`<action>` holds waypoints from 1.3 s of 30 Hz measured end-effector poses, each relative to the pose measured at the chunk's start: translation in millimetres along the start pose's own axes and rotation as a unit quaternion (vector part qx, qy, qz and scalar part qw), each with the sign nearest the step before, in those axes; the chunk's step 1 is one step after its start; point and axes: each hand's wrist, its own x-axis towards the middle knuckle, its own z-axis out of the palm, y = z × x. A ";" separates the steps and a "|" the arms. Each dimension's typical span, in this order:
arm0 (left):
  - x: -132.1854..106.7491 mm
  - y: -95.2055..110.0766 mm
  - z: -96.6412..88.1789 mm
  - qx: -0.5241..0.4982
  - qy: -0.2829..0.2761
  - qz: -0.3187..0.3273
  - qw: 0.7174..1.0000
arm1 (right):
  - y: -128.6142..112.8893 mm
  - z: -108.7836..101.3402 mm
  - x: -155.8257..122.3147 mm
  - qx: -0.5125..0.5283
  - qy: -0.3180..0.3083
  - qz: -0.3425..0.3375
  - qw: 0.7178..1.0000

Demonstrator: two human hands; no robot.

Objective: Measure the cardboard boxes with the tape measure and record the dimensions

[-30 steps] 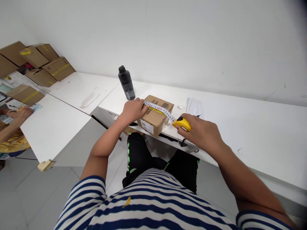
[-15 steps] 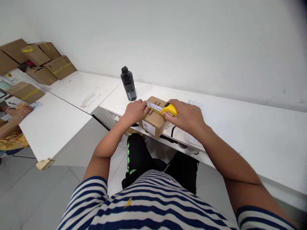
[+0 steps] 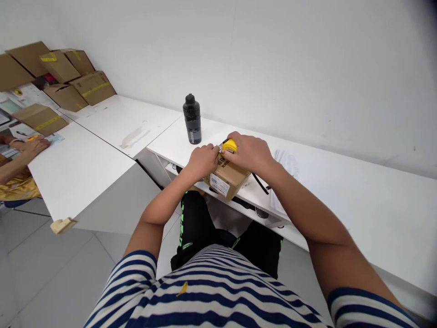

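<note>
My right hand is closed around a yellow tape measure above a small brown cardboard box. My left hand is at the left end of the box top, fingers pinched at the tape's tip, right beside the case. Only a short bit of blade shows between the two hands. The box lies near the front edge of the white table, with dark printing on top and a white label on its near side. Part of its top is hidden by my hands.
A black bottle stands behind my left hand. Right of the box lie a black strap and papers. Cardboard boxes are piled at the far left, near a co-worker's hand on another table.
My right hand has brought the tape measure's case left, close to my left hand. The long stretch of blade across the box top has shortened to a stub. The view has shifted slightly.
</note>
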 end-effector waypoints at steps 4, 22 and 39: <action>0.5 -4.8 11.2 -0.069 0.035 -0.017 0.997 | 2.0 4.9 -2.9 0.023 0.011 0.005 1.000; -58.7 24.9 10.8 -0.352 0.170 0.117 0.913 | 19.6 47.9 -100.0 0.391 0.233 0.079 0.887; -57.1 146.7 118.6 -0.462 -0.138 0.276 0.831 | 68.3 151.0 -262.4 0.676 0.208 0.433 0.558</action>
